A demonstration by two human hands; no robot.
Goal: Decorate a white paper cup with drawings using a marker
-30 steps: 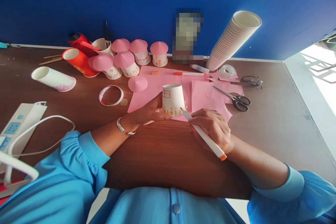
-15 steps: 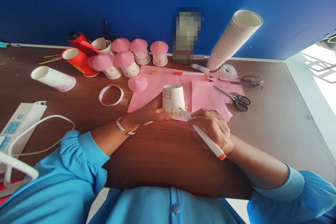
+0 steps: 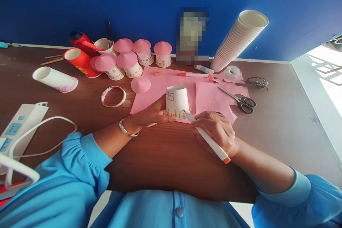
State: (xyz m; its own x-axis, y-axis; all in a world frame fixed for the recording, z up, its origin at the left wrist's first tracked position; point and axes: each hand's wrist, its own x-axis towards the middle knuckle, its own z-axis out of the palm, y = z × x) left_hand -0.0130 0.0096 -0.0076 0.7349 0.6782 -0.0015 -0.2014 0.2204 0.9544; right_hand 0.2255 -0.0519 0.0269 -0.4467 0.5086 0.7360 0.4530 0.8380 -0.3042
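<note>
My left hand (image 3: 155, 112) grips an upside-down white paper cup (image 3: 177, 100) from its left and underside. Drawn on the cup are a red window and a row of small orange and red marks along its lower rim. A white marker (image 3: 211, 142) with an orange end is pinched in my right hand (image 3: 217, 131), its tip touching the cup near the lower right. Behind the cup lies pink paper (image 3: 160, 80), with a loose pink paper cone (image 3: 140, 84) on its left part. An orange marker cap (image 3: 158, 73) rests on the paper.
Several decorated cups with pink cone tops (image 3: 163, 53) stand at the back. A tall stack of paper cups (image 3: 237, 42) leans near the wall. Black-handled scissors (image 3: 244, 103) lie right, a tape roll (image 3: 113, 97) left. A power strip (image 3: 18, 131) with a cable occupies the left edge.
The view has shifted very slightly. Both hands, the cup and the marker stay in nearly the same places, with the marker tip still at the cup's lower right.
</note>
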